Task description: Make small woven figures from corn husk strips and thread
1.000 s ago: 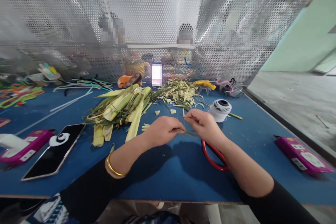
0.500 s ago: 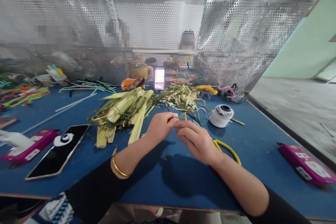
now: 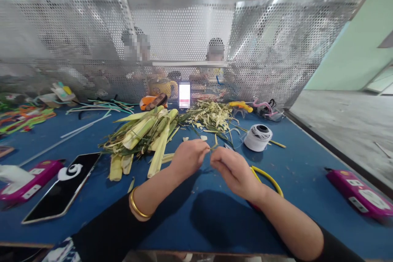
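Note:
My left hand (image 3: 189, 157) is closed in a pinch above the middle of the blue table. My right hand (image 3: 235, 172) is closed too, its fingertips close to the left ones. Between the fingertips runs a thin green plant strip (image 3: 214, 147), mostly hidden by the fingers. Left of my hands lies a pile of pale green stalks and husks (image 3: 138, 133). Beyond them is a heap of shredded strips (image 3: 211, 114). A spool of white thread (image 3: 258, 138) stands past my right hand, and yellow-handled pliers (image 3: 270, 178) lie partly under that wrist.
A phone-like black tablet (image 3: 63, 190) and a magenta power strip (image 3: 32, 180) lie at the left; another magenta device (image 3: 359, 192) is at the right. A perforated metal screen (image 3: 184, 28) closes the back, with people behind it. Orange scissors or tape (image 3: 153, 101) sit near it.
My hands have dropped slightly and their fingertips have drawn a little apart, showing the green strip between them. Pale scraps beyond my left hand are now uncovered. The view has shifted slightly.

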Tool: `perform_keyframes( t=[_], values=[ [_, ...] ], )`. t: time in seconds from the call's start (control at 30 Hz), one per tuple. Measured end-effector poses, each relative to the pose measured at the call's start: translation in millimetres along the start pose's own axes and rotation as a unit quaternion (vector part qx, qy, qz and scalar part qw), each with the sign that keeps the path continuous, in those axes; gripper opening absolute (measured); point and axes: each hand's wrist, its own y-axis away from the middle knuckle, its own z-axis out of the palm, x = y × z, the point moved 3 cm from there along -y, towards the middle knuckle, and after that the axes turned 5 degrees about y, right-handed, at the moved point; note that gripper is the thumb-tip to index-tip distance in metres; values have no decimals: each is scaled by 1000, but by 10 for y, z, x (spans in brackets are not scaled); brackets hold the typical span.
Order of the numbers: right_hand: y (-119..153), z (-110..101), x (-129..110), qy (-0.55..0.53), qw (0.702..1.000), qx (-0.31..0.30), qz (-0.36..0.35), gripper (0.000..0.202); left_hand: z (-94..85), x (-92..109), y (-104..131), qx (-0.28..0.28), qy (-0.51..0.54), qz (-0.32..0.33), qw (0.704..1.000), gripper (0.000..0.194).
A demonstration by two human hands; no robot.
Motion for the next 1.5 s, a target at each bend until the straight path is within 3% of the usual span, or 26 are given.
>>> perform_keyframes(
  t=[0.07,0.17,0.27,0.33,0.43,0.57,0.63,0.7,0.8,0.87,0.93,1.03,1.13,1.2,1.3,1.4,1.5],
  values=[
    [-24,-77,134,-101,988,47,109,20,0,54,18,-45,6,53,998,25],
    [-46,-152,379,-287,917,117,252,23,-33,129,35,-82,78,114,987,23],
    [-45,-128,562,-417,832,140,338,29,-103,141,21,-45,202,81,975,20],
    [-31,-64,612,-444,806,140,365,31,-144,109,8,12,272,22,962,20],
    [-4,69,568,-415,833,121,345,28,-176,34,1,102,291,-59,949,20],
    [43,183,364,-213,946,77,232,22,-167,-40,-5,155,177,-82,968,17],
    [57,182,243,-94,983,50,151,20,-140,-45,-7,141,105,-53,983,18],
    [55,135,157,-32,995,30,87,18,-100,-27,-4,89,36,-6,995,22],
    [12,-22,180,-80,988,50,122,19,-54,37,14,-19,-4,88,996,23],
    [-24,-117,283,-200,956,72,202,22,-65,94,30,-62,46,145,986,21],
    [-49,-154,396,-339,897,82,270,23,-104,143,35,-66,138,169,974,19],
    [-49,-108,516,-470,816,93,324,24,-156,151,20,-12,275,107,955,18],
    [-12,26,546,-502,787,98,345,23,-167,97,7,74,332,7,940,19],
    [15,124,515,-486,801,92,338,23,-166,51,3,126,312,-37,941,19],
    [44,202,423,-375,878,83,286,22,-156,-9,0,173,243,-61,953,18],
    [60,186,297,-178,962,64,198,19,-130,-38,-1,181,176,-45,967,16],
    [69,137,171,-39,993,37,104,18,-93,-38,0,166,129,-14,977,15]
  ],
)
